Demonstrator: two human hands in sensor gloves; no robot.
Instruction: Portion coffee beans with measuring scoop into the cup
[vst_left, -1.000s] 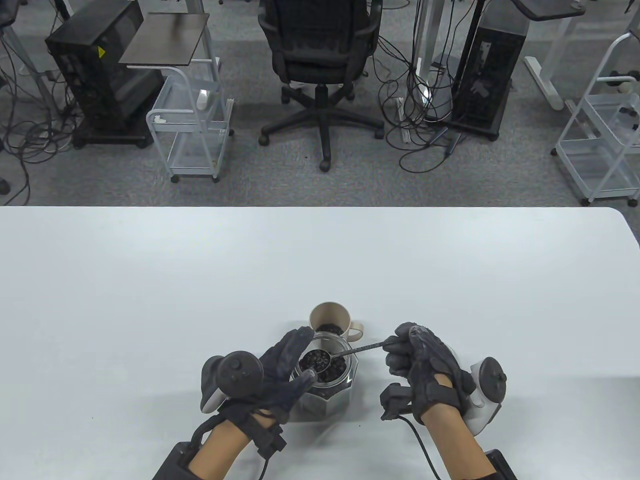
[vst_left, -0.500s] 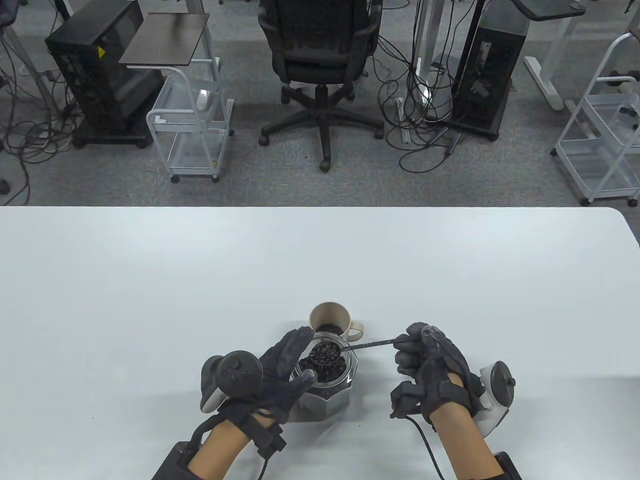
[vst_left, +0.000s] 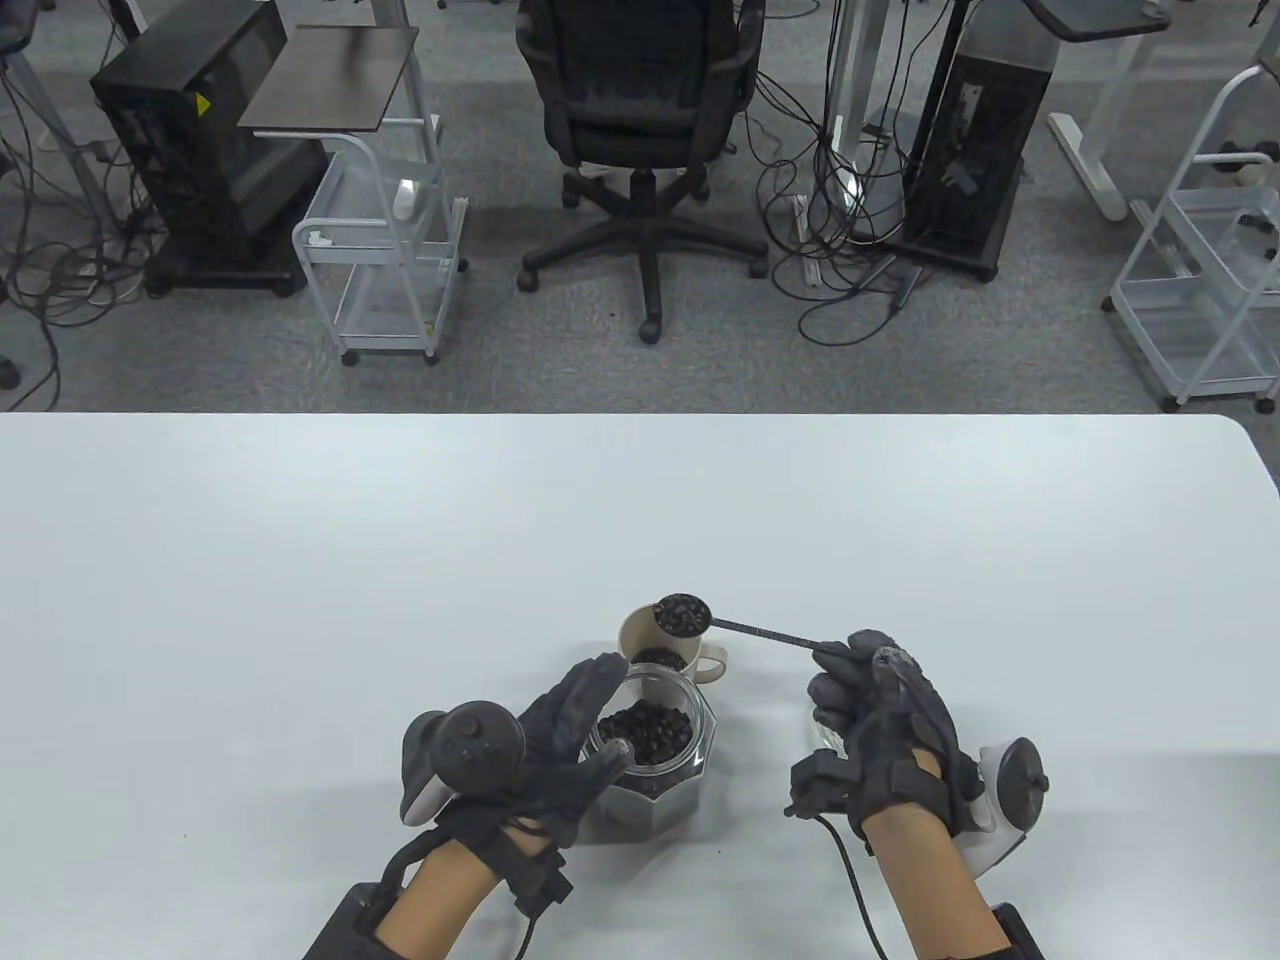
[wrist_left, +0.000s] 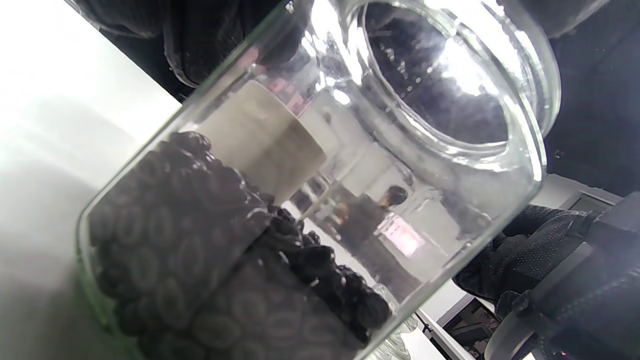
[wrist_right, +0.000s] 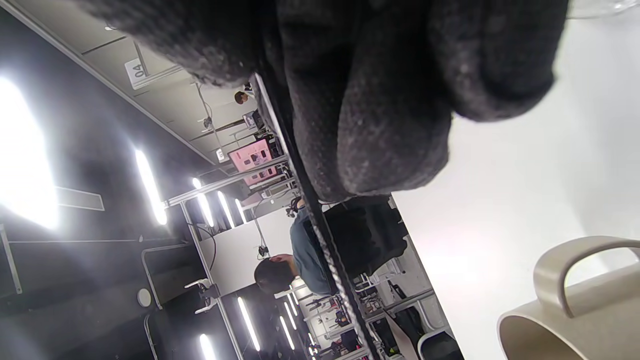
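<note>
Coffee beans (vst_left: 683, 612), dark roasted, heaped in the round bowl of my slim black long-handled measuring scoop (vst_left: 745, 628); bowl now held above the far rim of the beige ceramic cup (vst_left: 652, 634), which stands on the white table (vst_left: 300, 560) just beyond the jar and already shows a layer of beans at its bottom.

Right hand (vst_left: 880, 720): fingers curled, pinching the far end of the scoop handle. Grip is at the very tip, so the loaded bowl sits at the end of a long lever. Risk: a slight roll of my wrist tips beans off before the bowl is centred.

Left hand (vst_left: 560, 745): fingers and thumb wrapped round the clear faceted glass jar (vst_left: 655, 750), steadying it on the table. Jar open, partly filled with beans.

Hazards, as I judge them:
- Bowl sits over the rim rather than the middle of the mouth; tipping from here could send beans down the outside wall onto the table.
- Heap looks full; a quick turn may scatter the top beans.
- Cup is light and unheld, handle (wrist_right: 575, 270) toward my right hand; a knock from the scoop could shift it.
- Cup stands close against the jar; beans bouncing off the rim could fall between them.
</note>
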